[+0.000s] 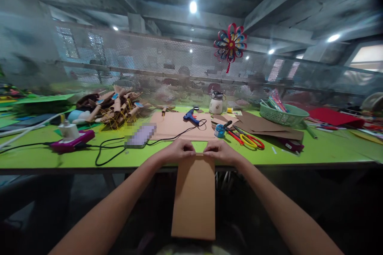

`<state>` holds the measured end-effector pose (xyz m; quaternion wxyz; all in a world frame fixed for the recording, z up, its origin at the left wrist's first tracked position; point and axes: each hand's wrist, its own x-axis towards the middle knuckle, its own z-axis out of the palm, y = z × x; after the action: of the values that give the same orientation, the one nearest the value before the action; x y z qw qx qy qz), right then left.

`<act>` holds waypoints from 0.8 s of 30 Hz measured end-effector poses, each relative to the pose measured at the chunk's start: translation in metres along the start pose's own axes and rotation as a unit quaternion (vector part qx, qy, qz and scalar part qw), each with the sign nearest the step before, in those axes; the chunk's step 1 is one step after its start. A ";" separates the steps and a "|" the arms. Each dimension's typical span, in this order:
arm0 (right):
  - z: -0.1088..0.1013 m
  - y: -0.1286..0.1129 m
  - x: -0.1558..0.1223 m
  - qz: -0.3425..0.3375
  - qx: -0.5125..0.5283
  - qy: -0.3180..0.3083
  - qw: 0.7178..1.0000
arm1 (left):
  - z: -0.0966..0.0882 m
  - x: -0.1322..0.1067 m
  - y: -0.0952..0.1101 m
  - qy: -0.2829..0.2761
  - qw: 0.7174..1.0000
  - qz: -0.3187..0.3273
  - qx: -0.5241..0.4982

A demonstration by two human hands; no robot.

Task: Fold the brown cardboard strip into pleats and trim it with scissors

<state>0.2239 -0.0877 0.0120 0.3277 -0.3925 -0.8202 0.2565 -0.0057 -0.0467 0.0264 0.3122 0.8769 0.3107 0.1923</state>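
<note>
Left grip and right grip both pinch the cardboard piece by its far edge, rest's between the forearms.

Cardboard piece before table, glue gun on sheet behind, power strip left, scissors right

Left hand and right hand pinching brown cardboard
Held by its far end; blue glue gun lies farther off.
</note>
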 end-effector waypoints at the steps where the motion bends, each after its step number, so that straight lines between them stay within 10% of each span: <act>1: -0.002 -0.004 -0.003 -0.004 0.000 -0.003 1.000 | -0.003 -0.004 0.001 -0.004 1.000 0.007 -0.002; 24: 0.009 -0.011 0.005 0.031 -0.025 -0.059 0.997 | 0.001 -0.011 0.005 -0.014 0.999 0.000 0.043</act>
<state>0.2101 -0.0912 0.0150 0.2606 -0.4101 -0.8317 0.2688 -0.0112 -0.0577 0.0276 0.2790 0.8920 0.3145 0.1661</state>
